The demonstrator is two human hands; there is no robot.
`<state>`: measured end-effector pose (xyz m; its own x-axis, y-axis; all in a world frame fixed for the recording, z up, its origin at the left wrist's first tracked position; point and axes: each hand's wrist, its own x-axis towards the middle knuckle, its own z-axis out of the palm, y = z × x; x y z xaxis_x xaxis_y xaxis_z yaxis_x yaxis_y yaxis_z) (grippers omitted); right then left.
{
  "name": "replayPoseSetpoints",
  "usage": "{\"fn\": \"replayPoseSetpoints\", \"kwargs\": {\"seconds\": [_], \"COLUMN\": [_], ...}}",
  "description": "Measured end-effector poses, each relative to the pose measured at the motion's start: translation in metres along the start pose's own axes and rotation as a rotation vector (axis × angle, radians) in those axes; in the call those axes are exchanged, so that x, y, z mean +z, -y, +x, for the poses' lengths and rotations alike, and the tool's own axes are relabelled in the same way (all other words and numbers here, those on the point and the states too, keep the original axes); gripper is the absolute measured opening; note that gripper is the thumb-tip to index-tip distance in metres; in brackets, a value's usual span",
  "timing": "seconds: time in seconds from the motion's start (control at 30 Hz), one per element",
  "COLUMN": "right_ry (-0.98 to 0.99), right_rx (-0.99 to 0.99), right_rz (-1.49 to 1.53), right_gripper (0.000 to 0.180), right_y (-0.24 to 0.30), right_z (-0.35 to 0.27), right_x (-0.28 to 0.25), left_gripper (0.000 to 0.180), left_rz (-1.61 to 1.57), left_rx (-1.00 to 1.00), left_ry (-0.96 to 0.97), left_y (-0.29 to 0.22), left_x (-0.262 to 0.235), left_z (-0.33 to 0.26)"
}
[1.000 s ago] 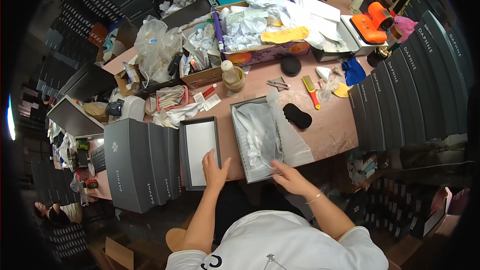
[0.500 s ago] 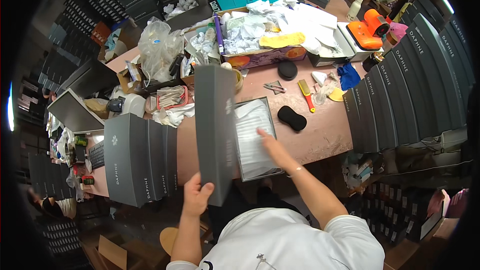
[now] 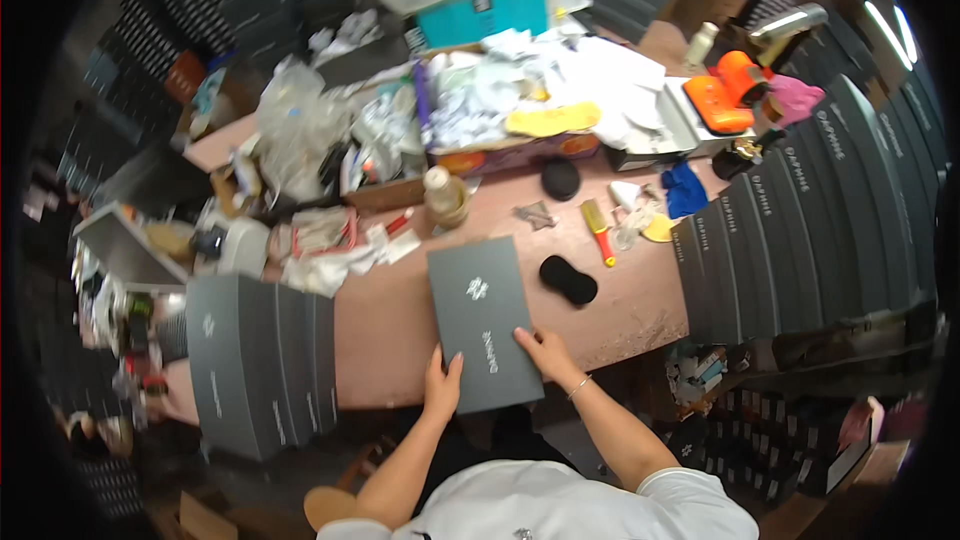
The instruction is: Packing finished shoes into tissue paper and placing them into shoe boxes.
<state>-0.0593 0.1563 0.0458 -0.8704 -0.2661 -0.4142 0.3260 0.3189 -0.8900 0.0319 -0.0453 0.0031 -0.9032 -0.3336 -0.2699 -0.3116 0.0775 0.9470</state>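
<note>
A grey shoebox point(image 3: 478, 305) lies with its lid on at the front of the pink worktable, its near end over the table's edge. My left hand point(image 3: 442, 385) grips its left side near the front corner, thumb toward the lid. On the opposite side, my right hand point(image 3: 548, 355) holds the edge with the thumb on top; its other fingers are partly hidden. The box's contents are covered. Just right of it lie a black peanut-shaped pad point(image 3: 568, 280) and a brush point(image 3: 598, 232) with a red and yellow handle.
Stacked grey shoeboxes stand on the left point(image 3: 265, 350) and on the right point(image 3: 800, 210). Behind are a carton of crumpled paper point(image 3: 500, 155), a bottle point(image 3: 443, 202), a round black case point(image 3: 560, 178) and an orange device point(image 3: 720, 100). The worktable's front edge point(image 3: 385, 407) runs close to me.
The lid, held upright in my left hand before, now covers the box and hides the white wrapping. My right hand has moved from the wrapping to the box's right side.
</note>
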Motion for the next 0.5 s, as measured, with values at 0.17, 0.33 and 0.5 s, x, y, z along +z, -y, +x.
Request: {"fn": "replayPoseSetpoints", "kwargs": {"seconds": [0.17, 0.33, 0.5], "right_ry": [-0.091, -0.100, -0.163], "right_rx": [0.125, -0.187, -0.849], "right_rz": [0.101, 0.059, -0.331], "right_gripper": [0.053, 0.074, 0.089], "right_y": [-0.063, -0.015, 0.148], "right_z": [0.023, -0.027, -0.161], "right_x": [0.012, -0.025, -0.133], "left_gripper": [0.049, 0.059, 0.060], "left_rz": [-0.399, -0.631, -0.870], "left_rx": [-0.551, -0.228, 0.064], "left_ry": [0.357, 0.258, 0.597], "left_y": [-0.020, -0.049, -0.209], "left_x": [-0.016, 0.025, 0.061], "left_z": [0.035, -0.005, -0.033]}}
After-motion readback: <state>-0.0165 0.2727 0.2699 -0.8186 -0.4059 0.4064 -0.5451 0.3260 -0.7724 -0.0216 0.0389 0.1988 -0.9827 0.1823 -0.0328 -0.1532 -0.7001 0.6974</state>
